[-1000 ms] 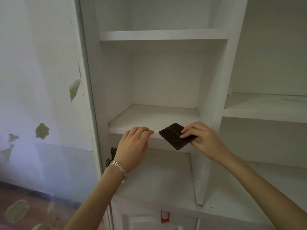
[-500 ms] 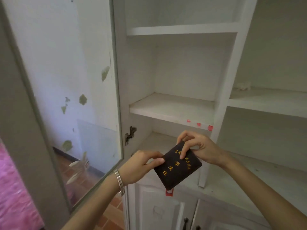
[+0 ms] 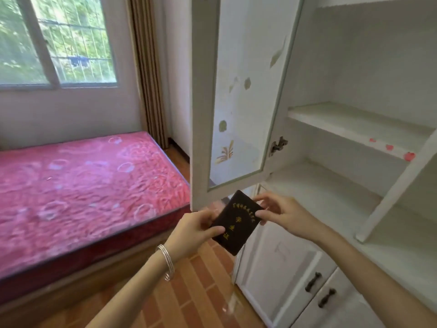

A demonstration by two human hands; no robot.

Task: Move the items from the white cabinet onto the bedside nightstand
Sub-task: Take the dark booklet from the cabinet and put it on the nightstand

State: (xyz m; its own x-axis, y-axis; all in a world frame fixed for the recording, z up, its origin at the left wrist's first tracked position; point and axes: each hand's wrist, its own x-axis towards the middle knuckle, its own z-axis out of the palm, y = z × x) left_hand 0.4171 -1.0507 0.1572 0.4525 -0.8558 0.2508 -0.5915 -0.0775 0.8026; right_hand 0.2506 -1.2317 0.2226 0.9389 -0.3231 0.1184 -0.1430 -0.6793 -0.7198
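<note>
A small dark booklet with gold lettering is held in the air below the open cabinet door. My left hand pinches its lower left edge, a silver bangle on that wrist. My right hand grips its upper right corner. The white cabinet stands to the right, its shelves bare apart from red marks on one shelf edge. No nightstand is in view.
The cabinet's glass door hangs open just above my hands. A bed with a pink mattress fills the left. A window and a brown curtain are behind it. The floor is orange tile. Lower cabinet doors are shut.
The booklet was slid off the shelf, lifted clear of the cabinet and is now held by both hands. My view has swung left toward the bed.
</note>
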